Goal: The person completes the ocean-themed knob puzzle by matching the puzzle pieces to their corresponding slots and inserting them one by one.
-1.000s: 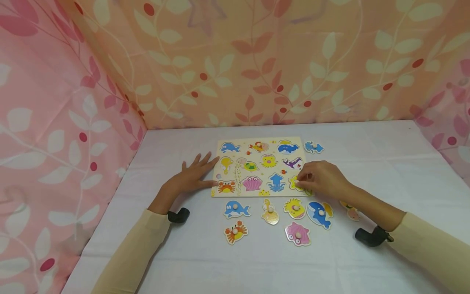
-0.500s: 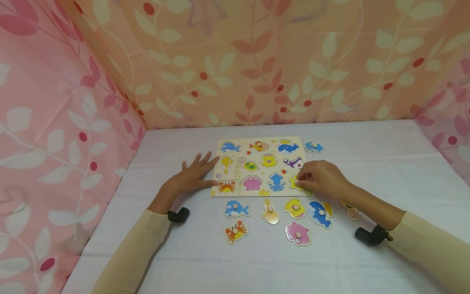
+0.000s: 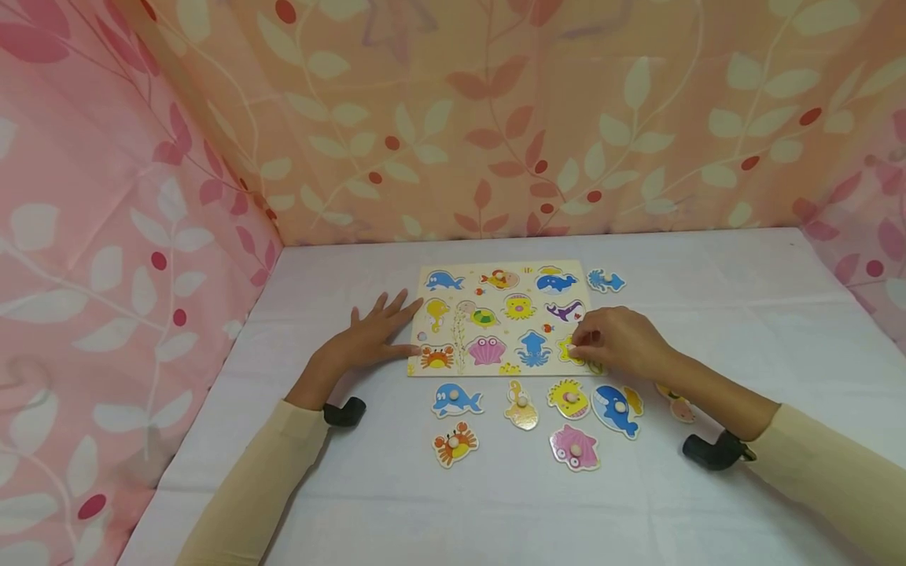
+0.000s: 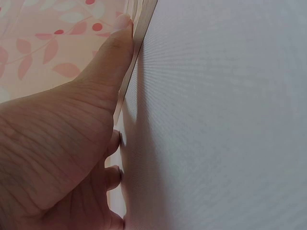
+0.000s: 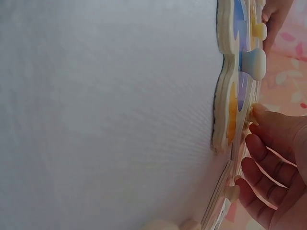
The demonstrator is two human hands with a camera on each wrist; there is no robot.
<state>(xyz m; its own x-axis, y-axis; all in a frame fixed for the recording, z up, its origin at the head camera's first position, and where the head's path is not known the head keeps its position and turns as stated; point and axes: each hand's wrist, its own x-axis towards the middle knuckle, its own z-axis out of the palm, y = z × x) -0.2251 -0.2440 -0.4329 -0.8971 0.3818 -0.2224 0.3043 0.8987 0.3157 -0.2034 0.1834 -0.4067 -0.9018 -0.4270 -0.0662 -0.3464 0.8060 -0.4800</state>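
A: What's furthest left?

B: The left hand point(image 3: 371, 334). Its fingers are spread and grip nothing; the thumb touches the left edge of the puzzle board point(image 3: 519, 325), which lies on the white surface point(image 3: 382, 503).

A: Any loose pieces below it?

B: One dolphin point(image 3: 456, 402), one crab point(image 3: 455, 446), one seahorse point(image 3: 521, 410), one spiky yellow piece point(image 3: 564, 390), one pink shell point(image 3: 576, 460).

A: Next?

B: The yellow star point(image 3: 564, 351), at the board's lower right. The right hand point(image 3: 621, 338) pinches it between thumb and curled fingers and hides much of it; I can't tell whether it lies flush.

A: Further right?

B: One squid point(image 3: 614, 281), one whale point(image 3: 611, 409) and one piece point(image 3: 678, 408) partly covered by the forearm point(image 3: 722, 397), its figure hard to make out. Eight loose ones altogether.
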